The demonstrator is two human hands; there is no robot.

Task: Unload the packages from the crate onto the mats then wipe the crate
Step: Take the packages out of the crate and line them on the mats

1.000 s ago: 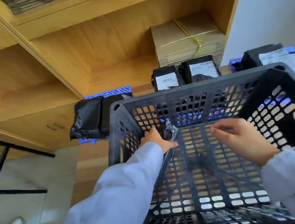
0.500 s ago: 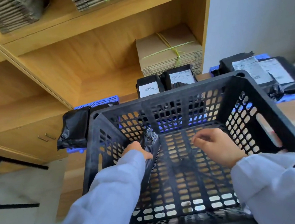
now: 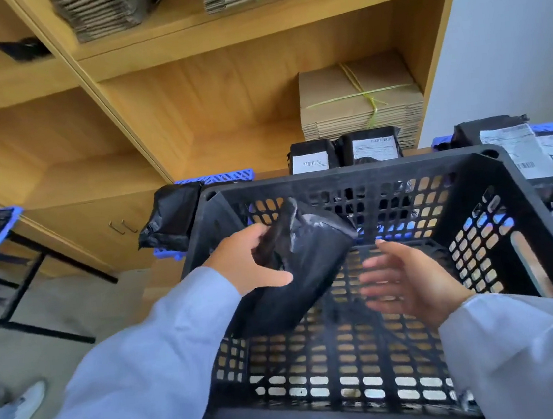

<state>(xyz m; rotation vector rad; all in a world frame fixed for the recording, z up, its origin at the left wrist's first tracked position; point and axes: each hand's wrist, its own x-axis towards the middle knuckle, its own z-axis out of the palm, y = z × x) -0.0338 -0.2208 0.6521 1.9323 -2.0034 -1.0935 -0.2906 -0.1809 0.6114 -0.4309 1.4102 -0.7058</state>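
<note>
Left hand (image 3: 252, 262): grip wrapped round black package (image 3: 304, 264), tilted, lifted off floor of crate (image 3: 361, 179), likely for clearing the wall. Right hand (image 3: 410, 280): fingers spread, empty, just right of package, probably to steady. Beyond grip: blue mats (image 3: 216, 178) bearing unloaded packages (image 3: 369, 145).

black perforated plastic crate (image 3: 496, 218), open top, seen from above, walls and floor a grid of slots. one black plastic-wrapped package (image 3: 305, 264) tilted inside over the left half of the floor, upper end crumpled and shiny, gripped at its left edge. more black packages lying on blue slotted mats beyond the far rim: an unlabelled one (image 3: 172, 217) on a mat (image 3: 219, 177) at left, two with white labels (image 3: 344, 153) behind the middle, labelled ones (image 3: 530, 152) at right.
</note>
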